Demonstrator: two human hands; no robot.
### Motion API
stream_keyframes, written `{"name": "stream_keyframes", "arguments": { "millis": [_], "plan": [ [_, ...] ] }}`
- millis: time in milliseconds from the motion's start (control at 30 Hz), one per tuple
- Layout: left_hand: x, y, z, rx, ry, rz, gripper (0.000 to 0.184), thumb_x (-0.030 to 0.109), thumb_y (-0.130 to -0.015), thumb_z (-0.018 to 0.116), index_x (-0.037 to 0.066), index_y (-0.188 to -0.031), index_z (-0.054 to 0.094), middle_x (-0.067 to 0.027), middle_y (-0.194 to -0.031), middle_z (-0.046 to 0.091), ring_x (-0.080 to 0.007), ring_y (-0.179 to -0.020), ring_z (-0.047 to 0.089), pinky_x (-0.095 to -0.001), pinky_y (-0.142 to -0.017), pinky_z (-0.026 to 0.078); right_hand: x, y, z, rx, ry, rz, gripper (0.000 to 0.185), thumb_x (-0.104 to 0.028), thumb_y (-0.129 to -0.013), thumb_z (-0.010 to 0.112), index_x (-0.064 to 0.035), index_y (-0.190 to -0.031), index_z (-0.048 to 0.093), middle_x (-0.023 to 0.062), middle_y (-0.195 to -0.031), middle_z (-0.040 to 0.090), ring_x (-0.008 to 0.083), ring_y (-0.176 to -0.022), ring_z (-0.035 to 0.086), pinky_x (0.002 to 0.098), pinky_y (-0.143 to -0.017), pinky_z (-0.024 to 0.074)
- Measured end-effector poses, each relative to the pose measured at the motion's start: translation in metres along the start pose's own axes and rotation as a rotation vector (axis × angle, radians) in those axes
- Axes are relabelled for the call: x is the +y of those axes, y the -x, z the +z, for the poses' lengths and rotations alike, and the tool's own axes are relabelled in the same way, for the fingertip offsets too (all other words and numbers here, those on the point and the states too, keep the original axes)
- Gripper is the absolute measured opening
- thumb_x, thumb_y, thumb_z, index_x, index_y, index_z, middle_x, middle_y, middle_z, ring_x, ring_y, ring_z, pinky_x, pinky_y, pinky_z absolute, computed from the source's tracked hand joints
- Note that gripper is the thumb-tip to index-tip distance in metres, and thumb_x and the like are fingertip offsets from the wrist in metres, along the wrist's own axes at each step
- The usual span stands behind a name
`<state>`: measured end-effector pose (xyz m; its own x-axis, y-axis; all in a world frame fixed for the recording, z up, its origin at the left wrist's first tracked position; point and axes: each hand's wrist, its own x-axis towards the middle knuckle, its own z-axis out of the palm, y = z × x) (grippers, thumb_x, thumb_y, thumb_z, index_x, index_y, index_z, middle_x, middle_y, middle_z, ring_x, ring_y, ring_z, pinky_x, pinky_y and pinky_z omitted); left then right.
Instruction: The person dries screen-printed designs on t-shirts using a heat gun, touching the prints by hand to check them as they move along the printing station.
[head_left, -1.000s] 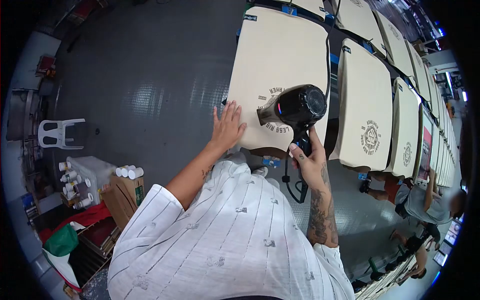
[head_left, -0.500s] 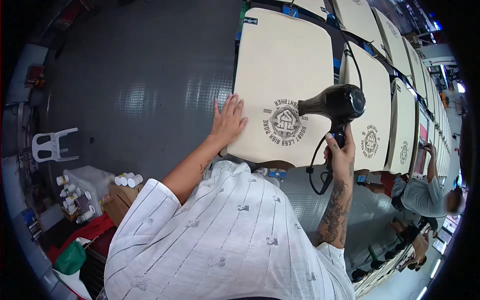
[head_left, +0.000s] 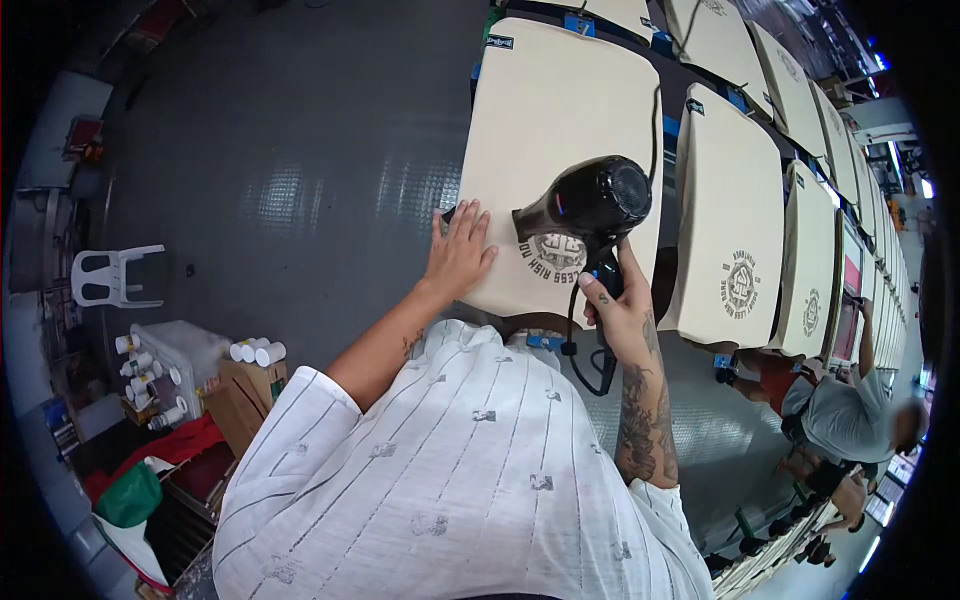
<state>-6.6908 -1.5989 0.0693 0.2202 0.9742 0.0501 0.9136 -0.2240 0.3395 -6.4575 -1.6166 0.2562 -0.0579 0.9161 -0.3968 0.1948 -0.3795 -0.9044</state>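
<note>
My right hand (head_left: pixel 622 308) grips the handle of a black hair dryer (head_left: pixel 592 198). The dryer is held above a cream cloth piece (head_left: pixel 560 95) stretched over a board, its nozzle pointing left. Beneath it, the dark round printed emblem (head_left: pixel 556 262) is partly hidden by the dryer. Flat on the cloth's left edge lies my left hand (head_left: pixel 460 252), fingers extended and holding nothing. The dryer's black cord (head_left: pixel 655 140) runs up over the cloth, and a loop hangs below my right hand.
More boards with cream cloth, such as this printed one (head_left: pixel 728 220), line up to the right. Another person (head_left: pixel 845 415) stands beside them. A white plastic chair (head_left: pixel 118 277), a cardboard box (head_left: pixel 245 400) and several white containers (head_left: pixel 150 380) are at the left.
The hair dryer has moved left in my right hand, its nozzle now passing the emblem's left side. My left hand stays on the cloth's edge.
</note>
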Motion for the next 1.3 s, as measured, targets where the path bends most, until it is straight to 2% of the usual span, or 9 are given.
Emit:
{"name": "stream_keyframes", "arguments": {
  "millis": [100, 233, 333, 500, 667, 767, 800, 1000, 1300],
  "plan": [
    [0.012, 0.015, 0.005, 0.033, -0.031, -0.063, 0.059, 0.036, -0.093, 0.054, 0.002, -0.140, 0.043, -0.0159, -0.152, 0.033, -0.0307, -0.144, 0.027, -0.0627, -0.114, 0.012, 0.012, 0.009, -0.014, -0.056, -0.034, -0.013, 0.075, -0.010, -0.090, 0.066, -0.0035, -0.152, 0.025, -0.0005, -0.076, 0.057, 0.0055, -0.056, 0.051, 0.0210, -0.049, 0.0445],
    [0.027, 0.033, 0.011, 0.052, -0.052, -0.130, 0.059, 0.036, -0.094, 0.053, 0.002, -0.141, 0.042, -0.0160, -0.152, 0.033, -0.0307, -0.144, 0.026, -0.0629, -0.115, 0.011, 0.031, 0.024, -0.056, 0.053, -0.044, -0.103, 0.072, -0.011, -0.091, 0.066, -0.0030, -0.151, 0.027, 0.0007, -0.078, 0.057, 0.0057, -0.054, 0.050, 0.0206, -0.047, 0.0435],
    [0.040, 0.047, 0.016, 0.058, -0.074, -0.170, 0.058, 0.036, -0.094, 0.053, 0.003, -0.141, 0.042, -0.0159, -0.152, 0.033, -0.0304, -0.144, 0.026, -0.0624, -0.115, 0.012, 0.036, 0.035, -0.088, 0.110, 0.060, -0.138, 0.069, -0.012, -0.092, 0.063, -0.0029, -0.151, 0.028, 0.0013, -0.079, 0.057, 0.0059, -0.054, 0.049, 0.0214, -0.048, 0.0429],
    [0.060, 0.062, 0.018, 0.077, -0.056, -0.267, 0.057, 0.033, -0.094, 0.055, 0.003, -0.140, 0.043, -0.0161, -0.152, 0.034, -0.0313, -0.144, 0.028, -0.0620, -0.115, 0.013, 0.049, 0.055, -0.110, 0.051, 0.023, -0.113, 0.071, -0.013, -0.091, 0.064, -0.0032, -0.152, 0.027, 0.0015, -0.079, 0.058, 0.0064, -0.056, 0.050, 0.0214, -0.049, 0.0436],
    [0.063, 0.065, 0.018, 0.088, -0.061, -0.282, 0.056, 0.032, -0.094, 0.055, 0.003, -0.140, 0.043, -0.0159, -0.151, 0.034, -0.0315, -0.143, 0.028, -0.0622, -0.114, 0.013, 0.048, 0.065, -0.092, -0.037, -0.016, -0.027, 0.075, -0.014, -0.089, 0.067, -0.0012, -0.151, 0.026, 0.0017, -0.082, 0.058, 0.0069, -0.056, 0.051, 0.0216, -0.051, 0.0451],
    [0.055, 0.060, 0.018, 0.084, -0.073, -0.252, 0.057, 0.033, -0.093, 0.055, 0.003, -0.140, 0.043, -0.0158, -0.152, 0.034, -0.0311, -0.144, 0.028, -0.0623, -0.114, 0.013, 0.041, 0.056, -0.070, -0.105, -0.040, -0.055, 0.075, -0.012, -0.089, 0.066, -0.0011, -0.151, 0.026, 0.0016, -0.084, 0.059, 0.0067, -0.058, 0.051, 0.0214, -0.051, 0.0453],
    [0.051, 0.059, 0.018, 0.083, -0.074, -0.235, 0.057, 0.033, -0.093, 0.055, 0.003, -0.140, 0.043, -0.0158, -0.152, 0.034, -0.0309, -0.144, 0.027, -0.0624, -0.114, 0.013, 0.039, 0.052, -0.063, -0.104, 0.000, 0.004, 0.075, -0.012, -0.089, 0.065, -0.0011, -0.152, 0.025, 0.0013, -0.085, 0.059, 0.0066, -0.059, 0.051, 0.0212, -0.051, 0.0455],
    [0.027, 0.033, 0.014, 0.077, -0.067, -0.206, 0.059, 0.037, -0.093, 0.053, 0.002, -0.140, 0.044, -0.0161, -0.152, 0.034, -0.0296, -0.145, 0.024, -0.0638, -0.115, 0.011, 0.019, 0.008, -0.028, -0.173, 0.014, -0.048, 0.076, -0.013, -0.091, 0.065, -0.0014, -0.153, 0.022, 0.0018, -0.082, 0.058, 0.0067, -0.058, 0.052, 0.0214, -0.050, 0.0453],
    [0.002, -0.006, 0.009, 0.078, -0.039, -0.149, 0.059, 0.036, -0.092, 0.054, 0.003, -0.140, 0.045, -0.0149, -0.152, 0.034, -0.0276, -0.145, 0.025, -0.0614, -0.115, 0.012, -0.005, -0.049, -0.026, -0.010, 0.046, -0.134, 0.073, -0.011, -0.090, 0.066, -0.0054, -0.152, 0.028, 0.0002, -0.078, 0.057, 0.0068, -0.054, 0.052, 0.0219, -0.049, 0.0450]
  ]
}}
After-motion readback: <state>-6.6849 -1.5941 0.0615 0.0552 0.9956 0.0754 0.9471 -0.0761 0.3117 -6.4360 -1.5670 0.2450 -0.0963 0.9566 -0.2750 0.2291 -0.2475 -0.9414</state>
